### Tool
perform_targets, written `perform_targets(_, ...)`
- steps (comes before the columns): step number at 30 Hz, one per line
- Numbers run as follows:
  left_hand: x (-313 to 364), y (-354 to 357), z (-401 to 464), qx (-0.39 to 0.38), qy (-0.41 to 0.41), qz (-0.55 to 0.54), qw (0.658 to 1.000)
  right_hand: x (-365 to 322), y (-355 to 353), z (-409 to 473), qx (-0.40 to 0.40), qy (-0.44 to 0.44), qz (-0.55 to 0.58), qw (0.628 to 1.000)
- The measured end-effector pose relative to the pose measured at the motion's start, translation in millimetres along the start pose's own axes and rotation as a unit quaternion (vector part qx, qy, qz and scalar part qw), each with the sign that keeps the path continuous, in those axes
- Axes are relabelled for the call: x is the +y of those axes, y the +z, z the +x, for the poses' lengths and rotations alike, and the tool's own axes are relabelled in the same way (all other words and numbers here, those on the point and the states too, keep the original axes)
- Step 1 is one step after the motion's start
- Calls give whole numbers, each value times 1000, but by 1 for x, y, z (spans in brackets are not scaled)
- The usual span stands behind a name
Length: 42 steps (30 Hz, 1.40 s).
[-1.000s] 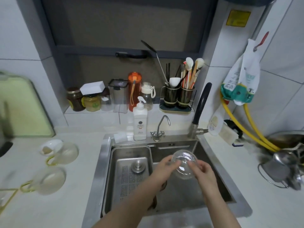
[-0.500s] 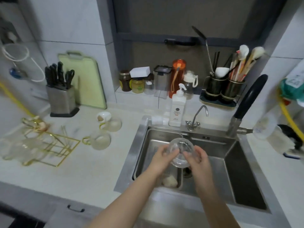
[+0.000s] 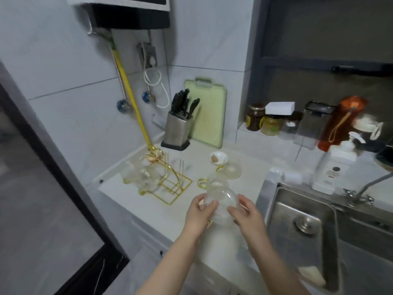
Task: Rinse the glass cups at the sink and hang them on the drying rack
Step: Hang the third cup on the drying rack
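Hands, left hand and right hand, cradle the rounded clear glass cup in curled fingers over the pale countertop, likely steadying its wet surface for the gold wire drying rack.

- The round clear glass cup, held over the steel sink basin a second ago, is now above the white countertop left of it.
- The left hand and right hand moved left with it, fingers curled on either side.
- The gold wire drying rack, apparently already bearing cups, now lies just beyond the hands.
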State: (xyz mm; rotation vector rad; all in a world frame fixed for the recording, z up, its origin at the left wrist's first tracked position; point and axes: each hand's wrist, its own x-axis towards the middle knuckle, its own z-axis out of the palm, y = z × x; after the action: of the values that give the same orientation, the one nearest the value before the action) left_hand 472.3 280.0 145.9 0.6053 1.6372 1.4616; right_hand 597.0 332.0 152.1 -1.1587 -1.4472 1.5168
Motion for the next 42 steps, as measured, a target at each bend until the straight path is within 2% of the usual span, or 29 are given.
perform_targets(4, 9, -75, 20, 36, 8, -3, 999, -11, 79, 9, -38, -11, -28, 999)
perform_targets(9, 14, -149, 48, 70, -7, -22, 997, -6, 162, 30, -46, 9, -31, 998)
perform_targets(16, 7, -207, 93, 91, -51, -10, 994, -1, 229, 59, -38, 25, -82, 996)
perform_targets(25, -7, -216, 136, 71, -115, 14, 991, 16, 247, 88, -8, 66, -115, 991)
perform_targets(31, -17, -211, 149, 84, -158, 29, 983, 34, 245, 103, -19, 103, -122, 987)
perform_targets(42, -37, -199, 155, 117, -155, 55, 979, 46, 234, 121, -57, 96, -144, 983)
